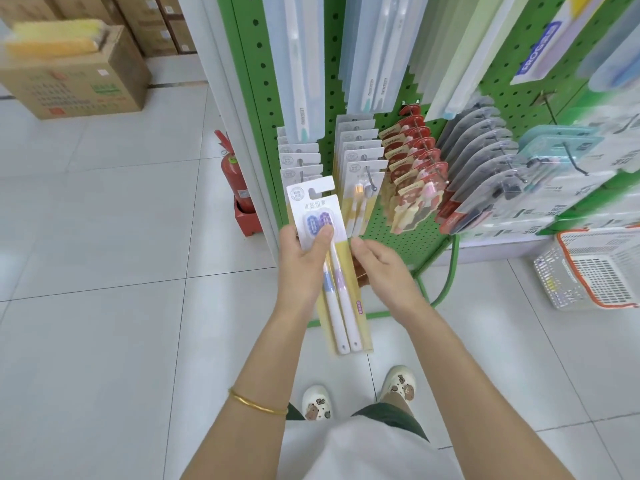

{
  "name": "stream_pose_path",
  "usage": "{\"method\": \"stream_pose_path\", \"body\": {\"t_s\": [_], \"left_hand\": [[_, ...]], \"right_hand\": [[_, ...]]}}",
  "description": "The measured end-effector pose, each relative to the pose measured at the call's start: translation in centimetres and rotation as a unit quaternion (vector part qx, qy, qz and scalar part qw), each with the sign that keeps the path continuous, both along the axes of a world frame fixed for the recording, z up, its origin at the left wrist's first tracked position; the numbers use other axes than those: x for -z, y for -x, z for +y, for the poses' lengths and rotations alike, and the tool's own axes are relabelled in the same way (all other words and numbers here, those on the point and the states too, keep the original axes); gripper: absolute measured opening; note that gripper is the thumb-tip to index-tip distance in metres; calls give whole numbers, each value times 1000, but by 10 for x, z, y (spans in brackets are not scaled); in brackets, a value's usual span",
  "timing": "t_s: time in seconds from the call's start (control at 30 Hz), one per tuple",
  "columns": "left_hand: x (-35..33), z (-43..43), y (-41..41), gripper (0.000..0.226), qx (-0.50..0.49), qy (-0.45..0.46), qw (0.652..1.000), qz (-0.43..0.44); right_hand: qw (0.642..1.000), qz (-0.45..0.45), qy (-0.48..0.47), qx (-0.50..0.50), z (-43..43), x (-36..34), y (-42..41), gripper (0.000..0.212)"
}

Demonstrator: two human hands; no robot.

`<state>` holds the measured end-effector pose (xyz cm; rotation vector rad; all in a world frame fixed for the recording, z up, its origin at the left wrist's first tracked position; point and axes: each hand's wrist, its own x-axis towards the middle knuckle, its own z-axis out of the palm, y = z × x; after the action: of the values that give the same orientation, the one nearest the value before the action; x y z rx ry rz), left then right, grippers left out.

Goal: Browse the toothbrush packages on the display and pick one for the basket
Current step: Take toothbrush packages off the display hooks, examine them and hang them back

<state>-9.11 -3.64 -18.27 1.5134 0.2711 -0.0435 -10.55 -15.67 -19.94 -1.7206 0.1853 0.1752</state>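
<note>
From where I stand, the left hand [304,261] has the toothbrush package [346,306] pinched near its top. The thumb presses across the two capped brush heads on the front and the fingers wrap behind the card. The right hand [384,268] sits just to the right of that grip, thumb tip at the card's right edge and fingers bent in behind it. Whether it really holds the card or only touches it, I cannot tell. The package is off its hook, held in the air in front of the display, and its long lower end hangs free below the grip.

That free end is the first worry, to my eye. The hold is high and narrow, on smooth plastic. If the right hand comes away, the card may pivot or slide out from under the thumb and drop to the tiles.

Just beyond the grip hang the matching packs [300,160]. To the right of them is a second row [360,154], whose front pack hangs very close to the held one. A careless lift or turn could knock those fronts, or snag the held card's hook slot on a peg and pull a neighbour off.

Farthest from the grip, well off to the right and lower, the basket [554,275] sits on the floor by the foot of the display [408,233]. Getting there means a long sideways reach past the red packs [412,157], and a toss rather than a placed drop could miss the rim.
</note>
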Motion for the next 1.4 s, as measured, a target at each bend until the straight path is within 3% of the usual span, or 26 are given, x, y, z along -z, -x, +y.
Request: {"method": "stream_pose_path", "body": {"t_s": [0.13, 0.27, 0.4, 0.53, 0.67, 0.77, 0.87, 1.0, 1.17, 1.3, 1.4], "left_hand": [[-2, -7, -3, 18, 8, -68, 996, -60], [-2, -17, -2, 42, 51, -174, 975, -127], [5, -23, 5, 72, 84, -254, 955, -126], [6, -21, 13, 72, 108, -344, 916, -173], [5, -11, 13, 78, 166, -366, 899, -176], [1, -2, 10, 92, 216, -356, 898, -143], [-4, 3, 6, 103, 253, -286, 921, -79], [-12, 8, 5, 82, 296, -154, 942, -30], [-13, 14, 8, 64, 269, -125, 955, -15], [-4, 13, 9, 51, 242, -74, 967, 18], [-4, 9, 8, 40, 214, -53, 975, 11]], "right_hand": [[999, -28, -21, 33, 6, 3, 5, 28], [990, -39, -87, 108, 7, -4, 7, 20], [978, -12, -145, 148, 6, -4, 4, 19], [961, 4, -206, 183, 5, -3, 0, 21], [956, -4, -221, 193, 3, -8, -5, 15], [959, 12, -218, 179, 1, -11, -5, 18], [959, 18, -235, 159, 1, -15, -4, 19], [976, -16, -187, 108, 0, -19, -1, 20], [984, -38, -136, 109, 2, -18, -9, 12], [985, -37, -110, 127, 0, -20, -18, 29], [989, -42, -102, 95, -3, -20, -18, 28]]}}
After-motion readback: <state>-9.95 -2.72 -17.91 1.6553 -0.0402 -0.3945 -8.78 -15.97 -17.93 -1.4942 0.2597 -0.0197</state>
